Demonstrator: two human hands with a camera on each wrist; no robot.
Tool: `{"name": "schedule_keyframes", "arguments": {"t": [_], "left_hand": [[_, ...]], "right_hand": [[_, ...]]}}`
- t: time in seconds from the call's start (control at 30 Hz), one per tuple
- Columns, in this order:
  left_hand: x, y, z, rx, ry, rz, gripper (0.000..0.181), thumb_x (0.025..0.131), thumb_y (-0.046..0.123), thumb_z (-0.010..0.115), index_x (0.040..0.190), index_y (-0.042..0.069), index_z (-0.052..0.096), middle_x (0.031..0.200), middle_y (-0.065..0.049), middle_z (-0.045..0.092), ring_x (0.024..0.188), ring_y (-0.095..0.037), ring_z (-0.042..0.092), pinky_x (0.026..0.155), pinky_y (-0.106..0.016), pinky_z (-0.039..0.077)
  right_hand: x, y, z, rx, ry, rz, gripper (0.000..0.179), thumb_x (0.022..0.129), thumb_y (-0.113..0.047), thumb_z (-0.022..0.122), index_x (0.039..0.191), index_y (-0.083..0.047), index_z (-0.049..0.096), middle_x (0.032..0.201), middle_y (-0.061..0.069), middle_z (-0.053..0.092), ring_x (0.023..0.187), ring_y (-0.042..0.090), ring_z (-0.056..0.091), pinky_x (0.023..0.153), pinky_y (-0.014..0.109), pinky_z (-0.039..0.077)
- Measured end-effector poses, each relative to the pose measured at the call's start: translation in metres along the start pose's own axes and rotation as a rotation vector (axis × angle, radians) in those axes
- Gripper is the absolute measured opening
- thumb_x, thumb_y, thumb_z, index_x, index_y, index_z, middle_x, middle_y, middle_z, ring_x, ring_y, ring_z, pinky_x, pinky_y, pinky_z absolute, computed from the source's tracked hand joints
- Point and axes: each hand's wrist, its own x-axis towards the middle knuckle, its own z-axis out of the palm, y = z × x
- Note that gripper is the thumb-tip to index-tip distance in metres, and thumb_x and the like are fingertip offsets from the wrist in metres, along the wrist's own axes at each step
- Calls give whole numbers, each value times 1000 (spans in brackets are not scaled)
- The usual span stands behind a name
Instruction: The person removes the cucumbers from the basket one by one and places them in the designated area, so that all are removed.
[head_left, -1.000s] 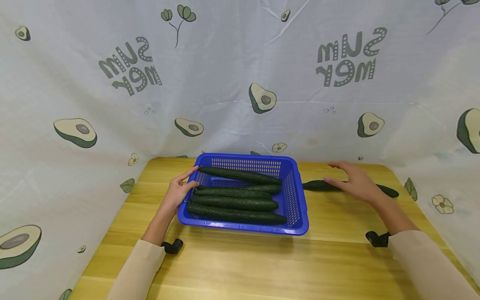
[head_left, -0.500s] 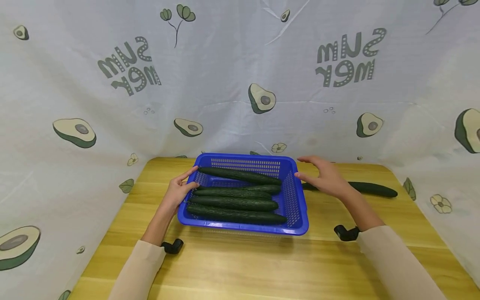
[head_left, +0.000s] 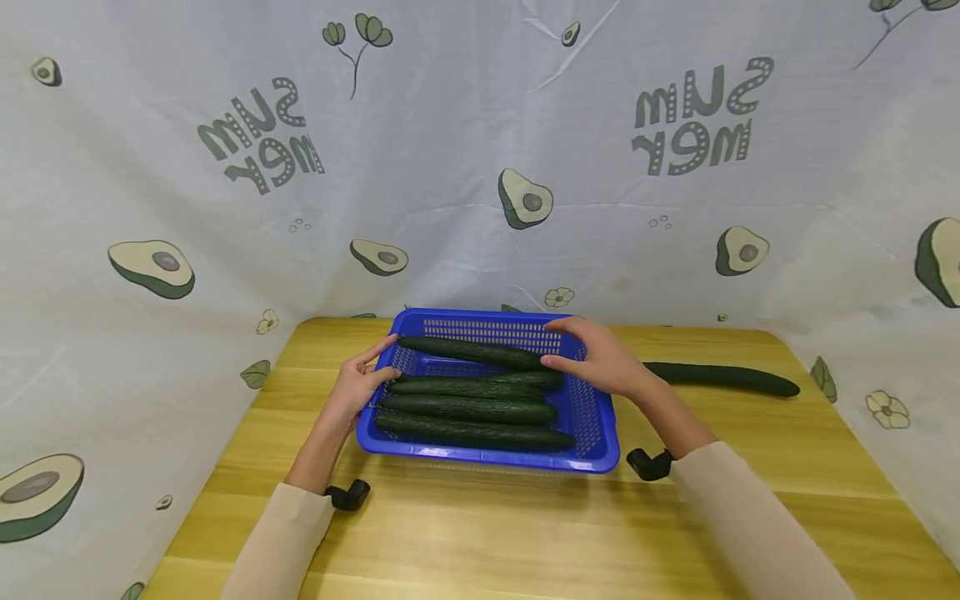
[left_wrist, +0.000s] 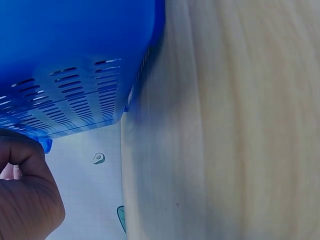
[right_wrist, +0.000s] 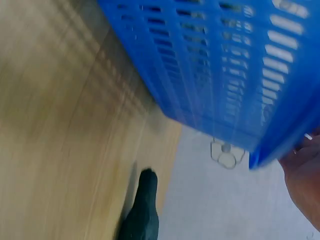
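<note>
A blue plastic basket [head_left: 487, 463] sits on the table with several dark green cucumbers in it, lying lengthwise. At its left end my left hand [head_left: 356, 385] grips the rim, thumb on the inner side. My right hand [head_left: 600, 360] is over the basket's right end, thumb and index finger spread apart. Its thumb tip is by the right end of the farthest cucumber [head_left: 468, 350]; whether they touch I cannot tell. Outside the basket, on the right, lies another cucumber [head_left: 723, 377], its left end hidden behind the right hand in the head view.
The wooden table [head_left: 465, 533] has a white curtain [head_left: 450, 167] printed with avocados hanging behind and beside it. Each wrist wears a small black camera mount, such as the one on the right [head_left: 649, 464].
My right hand has moved left, from above the cucumber outside to over the basket's right end. The left hand and the basket stay in place.
</note>
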Motion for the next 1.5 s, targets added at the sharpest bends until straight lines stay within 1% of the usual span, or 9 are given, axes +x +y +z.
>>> {"name": "schedule_keyframes", "arguments": {"t": [0.3, 0.53, 0.7, 0.9, 1.07, 1.13, 1.23, 1.33, 1.5], "left_hand": [[2, -1, 3, -38, -10, -1, 68, 94, 3, 70, 154, 29, 51, 141, -29, 59, 92, -16, 77, 73, -36, 65], [3, 0, 3, -25, -10, 10, 68, 94, 3, 69, 154, 29, 51, 141, -28, 59, 96, -16, 76, 75, -35, 65], [3, -1, 2, -11, -5, 2, 67, 94, 3, 69, 153, 30, 52, 140, -27, 61, 95, -16, 76, 75, -35, 65], [2, -2, 2, -12, -4, -2, 68, 94, 3, 70, 154, 29, 51, 140, -26, 61, 97, -16, 76, 76, -35, 65], [2, -1, 2, -14, 2, 5, 68, 93, 4, 70, 153, 29, 52, 138, -26, 62, 96, -16, 76, 75, -34, 65], [2, -1, 2, -16, 7, 2, 68, 93, 4, 70, 153, 30, 52, 138, -26, 62, 95, -16, 76, 75, -35, 65], [3, 0, 3, -22, 10, -4, 67, 93, 3, 69, 152, 31, 53, 137, -27, 62, 93, -17, 77, 74, -35, 65], [3, 0, 4, -33, 13, -10, 66, 94, 3, 68, 152, 32, 53, 137, -28, 62, 90, -17, 77, 72, -35, 65], [2, 0, 2, -39, 21, -11, 67, 94, 3, 68, 152, 31, 53, 138, -27, 62, 91, -17, 77, 72, -35, 65]], "right_hand": [[13, -9, 15, 20, -80, -14, 70, 96, -51, 68, 152, -13, 49, 154, 10, 52, 143, 33, 49, 117, 60, 40], [27, -15, 24, 63, -103, -29, 69, 97, -48, 68, 151, -10, 50, 153, 12, 54, 142, 34, 50, 116, 58, 41], [33, -13, 36, 27, -135, -47, 70, 98, -50, 65, 152, -7, 49, 153, 14, 54, 141, 36, 50, 116, 59, 41], [38, -12, 46, -24, -185, -26, 72, 98, -48, 66, 153, -5, 47, 153, 16, 53, 145, 37, 46, 119, 58, 37], [43, -13, 46, -77, -259, -13, 74, 100, -47, 63, 156, -3, 43, 159, 21, 44, 150, 42, 37, 123, 61, 30], [43, -13, 45, -98, -282, -1, 75, 100, -48, 62, 157, -3, 41, 161, 23, 40, 150, 44, 34, 122, 62, 29], [44, -12, 45, -113, -286, 2, 76, 100, -48, 62, 157, -2, 41, 157, 24, 42, 147, 44, 37, 120, 63, 33], [45, -10, 46, -118, -274, -15, 72, 101, -47, 62, 155, -3, 45, 149, 22, 45, 139, 42, 42, 115, 62, 37], [48, -11, 48, -85, -252, -32, 57, 101, -41, 63, 147, -8, 53, 145, 19, 52, 138, 41, 47, 114, 61, 39]]}}
